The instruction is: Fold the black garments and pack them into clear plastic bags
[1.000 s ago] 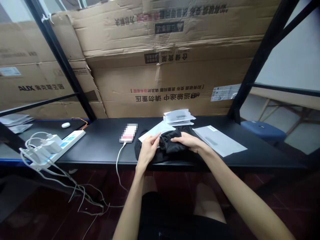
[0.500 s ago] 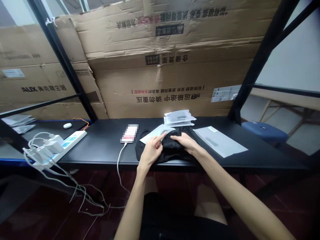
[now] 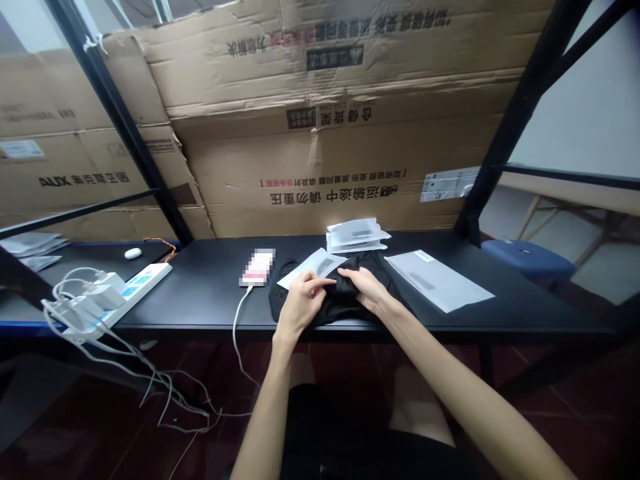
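Note:
A crumpled black cloth garment (image 3: 346,300) lies on the black desk, bunched into a fold at its middle. My left hand (image 3: 303,305) grips its left side, with the fingers reaching over the fold. My right hand (image 3: 365,288) holds the same fold from the other side, and the fingertips of my two hands almost meet. A flat translucent plastic bag (image 3: 313,267) lies partly under the garment, just beyond my left hand. Behind the garment stands a small stack of plastic-wrapped packets (image 3: 358,235). To the right lies a flat pale grey bag (image 3: 433,281).
A pixelated phone (image 3: 257,267) on the black desk (image 3: 200,290) trails a white cable. At the left stand a power strip (image 3: 136,288) with chargers, and a white mouse (image 3: 133,253). Large cardboard sheets (image 3: 325,153) fill the back. Black frame posts stand on both sides.
My hands have moved closer together over the garment, and the cloth has gathered into a tighter fold between them. The bags and packets stay in place.

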The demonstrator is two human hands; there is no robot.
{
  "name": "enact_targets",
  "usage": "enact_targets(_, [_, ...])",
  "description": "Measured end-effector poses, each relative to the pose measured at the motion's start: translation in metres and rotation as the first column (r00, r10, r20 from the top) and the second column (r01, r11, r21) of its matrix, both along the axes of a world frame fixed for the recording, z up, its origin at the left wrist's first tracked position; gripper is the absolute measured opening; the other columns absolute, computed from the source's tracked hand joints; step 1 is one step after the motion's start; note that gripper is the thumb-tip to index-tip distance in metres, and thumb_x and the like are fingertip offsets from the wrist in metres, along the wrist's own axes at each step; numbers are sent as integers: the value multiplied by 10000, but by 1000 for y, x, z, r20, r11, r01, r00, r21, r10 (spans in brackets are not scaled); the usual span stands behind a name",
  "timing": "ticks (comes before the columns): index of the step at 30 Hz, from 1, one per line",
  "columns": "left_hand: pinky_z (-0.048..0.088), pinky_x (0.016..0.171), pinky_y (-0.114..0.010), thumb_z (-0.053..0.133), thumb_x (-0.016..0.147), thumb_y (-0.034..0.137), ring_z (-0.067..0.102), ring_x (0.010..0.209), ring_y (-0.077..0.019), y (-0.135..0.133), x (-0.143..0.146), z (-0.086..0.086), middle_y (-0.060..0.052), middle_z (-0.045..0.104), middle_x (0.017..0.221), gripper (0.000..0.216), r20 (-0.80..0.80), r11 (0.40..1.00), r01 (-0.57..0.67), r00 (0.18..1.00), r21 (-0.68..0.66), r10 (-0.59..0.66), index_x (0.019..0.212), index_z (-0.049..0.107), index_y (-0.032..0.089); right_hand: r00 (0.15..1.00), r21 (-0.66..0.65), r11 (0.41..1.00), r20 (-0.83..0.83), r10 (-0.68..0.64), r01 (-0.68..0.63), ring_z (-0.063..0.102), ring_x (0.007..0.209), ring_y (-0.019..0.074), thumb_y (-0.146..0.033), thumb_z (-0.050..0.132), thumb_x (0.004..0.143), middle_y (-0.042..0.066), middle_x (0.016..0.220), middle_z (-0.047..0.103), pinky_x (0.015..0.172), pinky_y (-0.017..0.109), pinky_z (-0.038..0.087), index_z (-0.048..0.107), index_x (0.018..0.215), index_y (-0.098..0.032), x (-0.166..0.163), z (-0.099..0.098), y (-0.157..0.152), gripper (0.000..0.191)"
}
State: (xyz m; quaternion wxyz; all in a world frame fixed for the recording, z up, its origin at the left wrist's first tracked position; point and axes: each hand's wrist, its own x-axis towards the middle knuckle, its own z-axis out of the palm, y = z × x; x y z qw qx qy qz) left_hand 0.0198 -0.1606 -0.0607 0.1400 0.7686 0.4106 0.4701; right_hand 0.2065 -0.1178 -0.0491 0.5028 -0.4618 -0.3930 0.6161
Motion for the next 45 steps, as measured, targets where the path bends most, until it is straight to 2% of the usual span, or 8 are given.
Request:
enact_targets(3, [524,790,-280,559,940,80,558,782,-150,0,1,1,-17,567,900,387,27,996,-92,995,14,92,1121,837,280,987,-57,996,-151,56,-65,711,810,177,-191,700,889,33,809,752,830,280,611,710,765,-209,-1,6,-6,125])
enact_targets(7, [545,802,-279,562,929,66,615,861,-160,-2,2,2,-52,613,1070,394,4,990,-139,990,6,139,1151,812,273,949,-82,985,-293,120,-150,730,910,180,-176,619,936,54,899,766,953,300,617,706,795,-219,9,17,-13,172])
enact_targets(15, [563,877,-305,608,933,130,678,974,-190,-8,5,6,-49,662,1199,419,-113,978,-204,972,38,207,1264,765,334,937,-88,976,-309,162,-198,750,1041,197,-150,611,964,92,1014,798,1049,312,593,748,907,-186,24,26,-22,153])
enact_targets(19, [567,918,-319,572,968,141,672,899,-182,-9,4,9,-55,699,1125,413,-9,983,-181,983,43,182,1310,745,292,963,-47,979,-192,188,-201,744,991,190,-208,658,971,91,1009,807,973,285,604,764,901,-192,26,22,-21,127])
enact_targets(24, [568,894,-308,579,989,166,660,865,-170,-9,3,11,-49,709,1081,361,46,982,-184,982,49,182,1286,756,271,984,-68,984,-75,160,-165,700,802,155,-272,739,951,76,920,799,673,222,562,778,901,-177,29,15,-16,114])
enact_targets(28, [579,898,-345,580,1004,189,682,921,-201,-8,3,8,-72,727,1081,320,49,977,-199,979,72,196,1249,772,264,981,-77,987,-142,131,-142,670,749,134,-200,744,934,58,861,775,634,211,546,773,853,-174,25,12,-17,90])
enact_targets(36, [575,959,-324,610,999,196,703,936,-184,-5,0,7,-55,737,1094,287,104,983,-175,980,49,169,1213,789,262,954,-70,982,-260,150,-174,729,995,169,-71,711,896,59,1000,802,997,303,621,767,850,-188,6,17,-26,137])
enact_targets(45, [557,1012,-350,611,1009,213,711,1056,-209,-4,-2,9,-60,748,1105,258,184,995,-97,979,39,88,1158,816,260,906,-138,971,-403,127,-197,753,980,144,-31,594,925,38,854,753,1114,278,569,691,766,-221,-10,20,-22,266])
